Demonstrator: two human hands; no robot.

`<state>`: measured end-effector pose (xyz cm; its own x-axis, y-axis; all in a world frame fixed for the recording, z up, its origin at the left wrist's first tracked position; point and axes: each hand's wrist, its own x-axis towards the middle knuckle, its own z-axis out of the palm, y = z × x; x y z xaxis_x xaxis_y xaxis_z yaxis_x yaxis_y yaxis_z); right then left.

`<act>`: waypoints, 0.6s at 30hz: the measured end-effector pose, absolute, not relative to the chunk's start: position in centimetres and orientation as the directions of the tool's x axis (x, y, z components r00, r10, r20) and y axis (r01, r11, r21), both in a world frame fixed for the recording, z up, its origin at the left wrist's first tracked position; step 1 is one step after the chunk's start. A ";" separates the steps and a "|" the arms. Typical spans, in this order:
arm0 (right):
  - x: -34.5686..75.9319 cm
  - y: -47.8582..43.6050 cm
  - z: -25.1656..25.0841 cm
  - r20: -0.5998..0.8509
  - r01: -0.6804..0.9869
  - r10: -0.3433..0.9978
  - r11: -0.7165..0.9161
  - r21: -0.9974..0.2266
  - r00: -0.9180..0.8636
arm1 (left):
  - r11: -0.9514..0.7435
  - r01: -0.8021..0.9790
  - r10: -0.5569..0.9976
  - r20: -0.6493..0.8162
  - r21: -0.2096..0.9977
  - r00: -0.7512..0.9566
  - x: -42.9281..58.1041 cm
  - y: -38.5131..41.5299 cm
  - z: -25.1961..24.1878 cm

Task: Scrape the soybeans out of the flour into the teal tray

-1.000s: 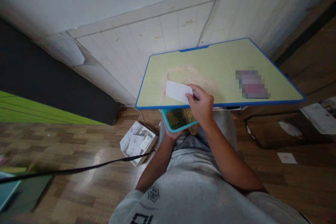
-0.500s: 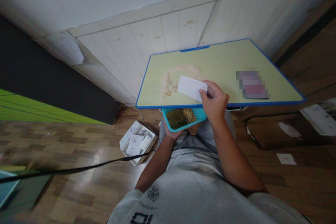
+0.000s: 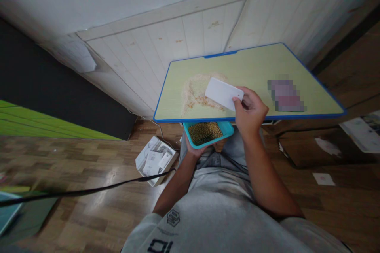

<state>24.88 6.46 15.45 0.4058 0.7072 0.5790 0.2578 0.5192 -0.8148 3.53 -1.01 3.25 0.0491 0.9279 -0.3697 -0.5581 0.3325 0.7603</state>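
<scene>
My right hand (image 3: pixel 250 113) pinches a white flat card (image 3: pixel 224 93) and holds it over a pale heap of grain (image 3: pixel 196 91) on the green table with a blue rim (image 3: pixel 208 119). Below the table's near edge, my left hand (image 3: pixel 194 151) grips a teal tray (image 3: pixel 227 128) from underneath. The tray holds yellow-green beans (image 3: pixel 205 132). The left hand's fingers are mostly hidden under the tray.
A blurred pink and purple item (image 3: pixel 285 95) lies on the table's right part. An open white box with small packets (image 3: pixel 154 159) sits on the wooden floor at left. A black strap (image 3: pixel 89 191) crosses the floor. Cardboard and papers (image 3: pixel 320 148) lie at right.
My right hand has carried the white card to the right across the grain heap and slightly away from me. The teal tray under the edge has stayed almost still.
</scene>
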 end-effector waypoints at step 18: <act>24.5 5.6 16.4 0.565 0.267 0.777 0.503 -0.822 0.277 | 0.359 -0.677 0.915 -0.385 0.642 0.120 3.9 -1.4 5.1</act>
